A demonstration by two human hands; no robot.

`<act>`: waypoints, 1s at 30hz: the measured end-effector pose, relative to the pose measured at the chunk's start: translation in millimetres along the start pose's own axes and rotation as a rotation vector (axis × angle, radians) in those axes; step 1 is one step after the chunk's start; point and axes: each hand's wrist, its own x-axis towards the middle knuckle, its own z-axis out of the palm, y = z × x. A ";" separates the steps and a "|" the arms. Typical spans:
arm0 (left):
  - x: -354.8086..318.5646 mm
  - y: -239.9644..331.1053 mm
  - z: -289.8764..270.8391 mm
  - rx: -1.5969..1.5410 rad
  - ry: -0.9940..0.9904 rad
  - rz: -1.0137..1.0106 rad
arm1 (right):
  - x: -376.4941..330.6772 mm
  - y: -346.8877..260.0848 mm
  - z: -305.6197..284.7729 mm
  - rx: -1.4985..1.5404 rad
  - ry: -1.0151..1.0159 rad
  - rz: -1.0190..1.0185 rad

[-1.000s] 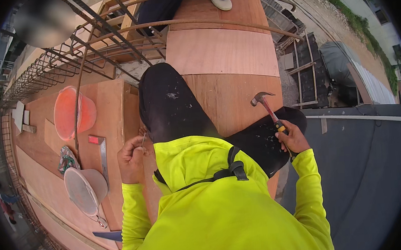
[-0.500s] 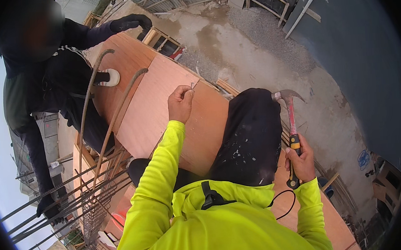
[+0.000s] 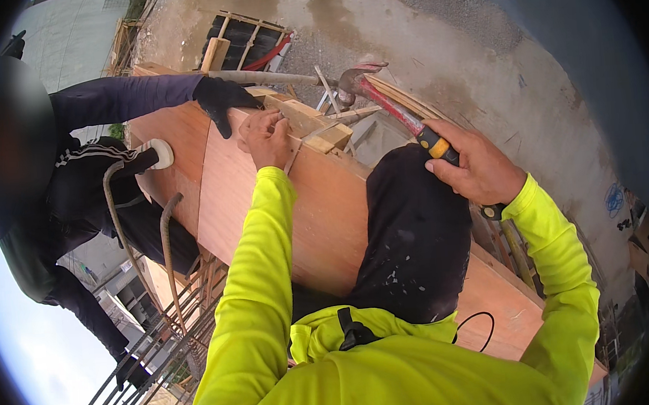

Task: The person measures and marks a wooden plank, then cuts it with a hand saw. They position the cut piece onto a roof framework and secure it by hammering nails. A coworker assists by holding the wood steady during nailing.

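Observation:
Fingers pinched together, my left hand (image 3: 266,137) rests at the far edge of the reddish plywood (image 3: 324,202). A small metal nail seems to be in the pinch, mostly hidden by the fingers. My right hand (image 3: 480,163) is wrapped round the black and yellow grip of a claw hammer (image 3: 393,109). The hammer is raised over the plywood's far side, its red shaft slanting up-left to the head. Right beside my left hand, a co-worker's black-gloved hand (image 3: 225,100) lies on the plywood edge, next to wooden battens (image 3: 307,121).
The co-worker (image 3: 66,168) crouches at the left. Bent steel bars (image 3: 165,236) rise between us, with several long rods (image 3: 140,366) lower left. Below the plywood's far edge lies a concrete floor (image 3: 372,18) with a wooden frame (image 3: 242,43). My dark-trousered knee (image 3: 416,226) rests on the plywood.
My left hand has moved to the plywood's far edge. My right hand has lifted the hammer, bringing its head leftward and up. The co-worker's gloved hand has come down beside my left hand.

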 end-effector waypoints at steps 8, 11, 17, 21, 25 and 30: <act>-4.8 7.5 8.3 0.153 -0.022 0.075 | 108.6 6.9 2.3 0.157 -0.247 -0.151; -7.3 9.1 9.8 0.173 -0.013 0.031 | 132.1 10.0 6.3 -0.182 -0.126 -0.323; -7.5 6.6 14.0 0.139 0.054 0.011 | 156.4 16.3 10.5 -0.109 -0.102 -0.312; -6.8 7.5 11.2 0.149 0.010 -0.001 | 163.1 19.3 11.3 -0.090 -0.070 -0.411; -5.3 10.0 7.1 0.190 -0.006 0.004 | 168.1 21.2 11.3 -0.196 -0.117 -0.404; 0.0 4.9 4.3 0.145 -0.090 -0.004 | 173.4 22.0 12.6 -0.097 -0.132 -0.439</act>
